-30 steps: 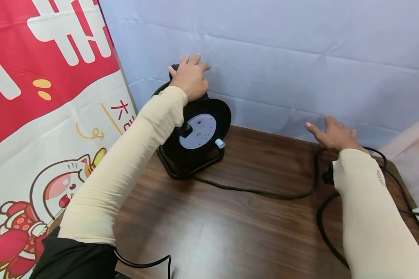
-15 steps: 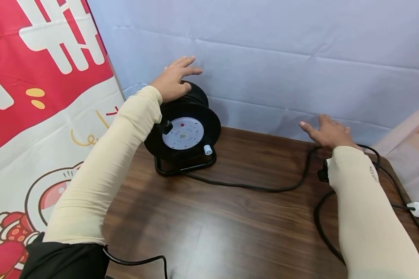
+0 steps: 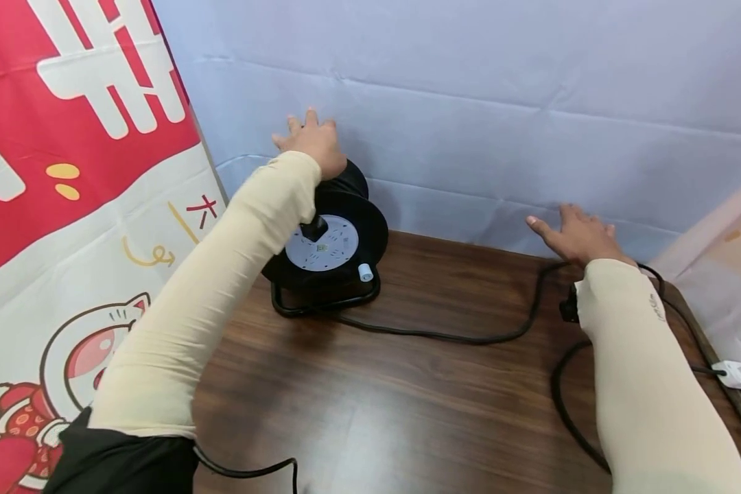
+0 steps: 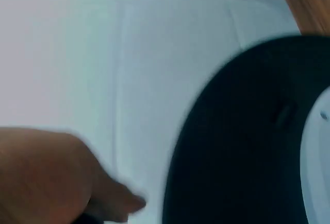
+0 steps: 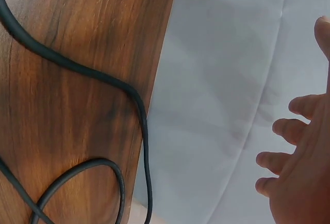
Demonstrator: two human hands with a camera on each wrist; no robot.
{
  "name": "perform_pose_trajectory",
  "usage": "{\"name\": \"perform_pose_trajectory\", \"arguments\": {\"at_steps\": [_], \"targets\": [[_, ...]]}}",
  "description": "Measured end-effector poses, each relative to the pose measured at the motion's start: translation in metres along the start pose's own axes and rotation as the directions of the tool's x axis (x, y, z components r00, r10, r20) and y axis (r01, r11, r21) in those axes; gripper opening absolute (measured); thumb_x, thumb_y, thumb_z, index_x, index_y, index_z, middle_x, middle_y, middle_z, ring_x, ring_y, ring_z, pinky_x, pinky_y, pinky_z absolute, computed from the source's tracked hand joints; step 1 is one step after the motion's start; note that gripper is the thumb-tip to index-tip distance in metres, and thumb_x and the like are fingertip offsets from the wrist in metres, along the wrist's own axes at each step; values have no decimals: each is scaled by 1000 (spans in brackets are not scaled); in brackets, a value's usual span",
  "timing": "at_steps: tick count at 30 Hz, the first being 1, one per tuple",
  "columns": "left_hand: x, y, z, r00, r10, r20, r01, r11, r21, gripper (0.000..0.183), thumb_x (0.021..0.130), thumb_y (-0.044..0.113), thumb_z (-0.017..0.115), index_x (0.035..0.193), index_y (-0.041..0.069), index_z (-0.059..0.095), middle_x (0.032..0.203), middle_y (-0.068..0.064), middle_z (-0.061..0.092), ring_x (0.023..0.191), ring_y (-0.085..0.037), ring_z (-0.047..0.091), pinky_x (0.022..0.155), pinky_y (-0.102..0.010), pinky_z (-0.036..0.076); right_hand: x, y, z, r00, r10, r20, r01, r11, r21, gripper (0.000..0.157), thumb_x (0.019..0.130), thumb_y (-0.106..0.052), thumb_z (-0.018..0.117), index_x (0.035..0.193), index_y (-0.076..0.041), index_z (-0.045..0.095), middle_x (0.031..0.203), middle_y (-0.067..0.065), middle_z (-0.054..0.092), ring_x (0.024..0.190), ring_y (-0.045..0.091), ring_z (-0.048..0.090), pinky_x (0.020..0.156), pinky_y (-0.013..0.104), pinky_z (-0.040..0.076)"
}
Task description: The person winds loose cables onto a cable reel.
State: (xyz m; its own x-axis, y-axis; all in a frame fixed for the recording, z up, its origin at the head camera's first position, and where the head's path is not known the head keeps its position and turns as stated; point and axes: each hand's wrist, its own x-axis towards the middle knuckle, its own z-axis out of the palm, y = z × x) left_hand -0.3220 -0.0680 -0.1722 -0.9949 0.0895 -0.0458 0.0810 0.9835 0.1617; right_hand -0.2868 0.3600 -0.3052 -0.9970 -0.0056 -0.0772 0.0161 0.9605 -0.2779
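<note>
A black cable reel [image 3: 370, 226] with a pale socket plate [image 3: 336, 254] stands on the wooden table [image 3: 444, 391] against the back sheet. My left hand [image 3: 315, 145] is over the top of the reel with its fingers spread. In the left wrist view that hand is blurred; a dark bit shows under its fingers, and whether it touches the reel I cannot tell. Near the table's back right edge my right hand [image 3: 583, 237] hangs above the black cable [image 3: 534, 302], fingers bent loosely and holding nothing. A white plug [image 3: 737, 374] ends the cable at the far right.
A white knob [image 3: 366, 272] sticks out of the reel's face. The cable runs from the reel's base across the table and loops under my right forearm. A printed red and white banner [image 3: 173, 165] closes the left side. A thin black lead [image 3: 253, 473] hangs from my left sleeve.
My left hand shifted left off the reel's top, then came back right over it. The reel's face has turned slightly more to the front. The right hand has barely moved.
</note>
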Motion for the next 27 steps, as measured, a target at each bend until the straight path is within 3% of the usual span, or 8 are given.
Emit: {"name": "perform_pose_trajectory", "arguments": {"at_steps": [4, 8, 13, 20, 22, 25, 27], "targets": [[3, 15, 2, 984, -179, -7, 179, 984, -26, 71, 92, 36, 40, 148, 16, 0, 147, -22, -19, 131, -52, -5, 95, -70, 14, 3, 1, 2, 1000, 2, -5, -2, 1000, -7, 99, 84, -71, 20, 143, 4, -1, 145, 33, 2, 120, 62, 7, 91, 72, -2], [6, 16, 1, 966, -255, 44, 259, 959, -115, 78, 92, 34, 40, 144, 12, -14, 144, -28, -21, 131, -51, -4, 96, -68, 16, 6, -1, 3, 1000, -1, -8, 1, 1000, -4, 100, 83, -72, 20, 143, 4, -2, 145, 33, 1, 121, 61, 5, 92, 71, -3], [7, 7, 0, 979, -184, 85, 195, 969, -150, 77, 93, 31, 37, 143, 8, -16, 144, -33, -12, 132, -50, 1, 102, -60, 15, 6, -1, 2, 1000, -1, -10, 1, 1000, 7, 99, 83, -72, 20, 143, 4, -2, 145, 33, 1, 122, 61, 4, 92, 71, -4], [5, -2, -4, 983, -105, 148, 115, 992, -60, 76, 94, 30, 32, 140, 4, -22, 141, -37, -13, 129, -54, -1, 105, -56, 10, 5, 2, 6, 1000, 3, 1, -3, 1000, 11, 100, 83, -72, 20, 143, 4, -3, 145, 33, 0, 121, 62, 4, 92, 71, -4], [3, -4, -7, 983, -77, 166, 83, 996, -31, 74, 94, 29, 30, 138, 5, -25, 141, -38, -15, 129, -55, 1, 104, -55, 17, 5, 2, 6, 1000, 4, -4, -4, 1000, 6, 100, 83, -72, 20, 143, 5, -2, 144, 33, 0, 120, 62, 4, 91, 71, -4], [1, -9, -8, 986, -2, 164, 7, 999, -31, 72, 94, 23, 29, 139, 7, -25, 142, -37, -12, 121, -50, 32, 90, -46, 37, 5, 3, 4, 1000, 10, -8, -10, 1000, -1, 100, 83, -72, 19, 143, 5, -2, 144, 34, 0, 121, 62, 4, 91, 72, -4], [1, -13, -10, 985, 62, 164, -55, 997, -45, 71, 93, 19, 28, 139, 9, -25, 146, -31, -8, 124, -44, 31, 81, -41, 37, 5, 3, 4, 1000, 15, -9, -15, 1000, -2, 101, 83, -73, 19, 143, 5, -3, 144, 34, -1, 121, 62, 3, 91, 72, -4]]}}
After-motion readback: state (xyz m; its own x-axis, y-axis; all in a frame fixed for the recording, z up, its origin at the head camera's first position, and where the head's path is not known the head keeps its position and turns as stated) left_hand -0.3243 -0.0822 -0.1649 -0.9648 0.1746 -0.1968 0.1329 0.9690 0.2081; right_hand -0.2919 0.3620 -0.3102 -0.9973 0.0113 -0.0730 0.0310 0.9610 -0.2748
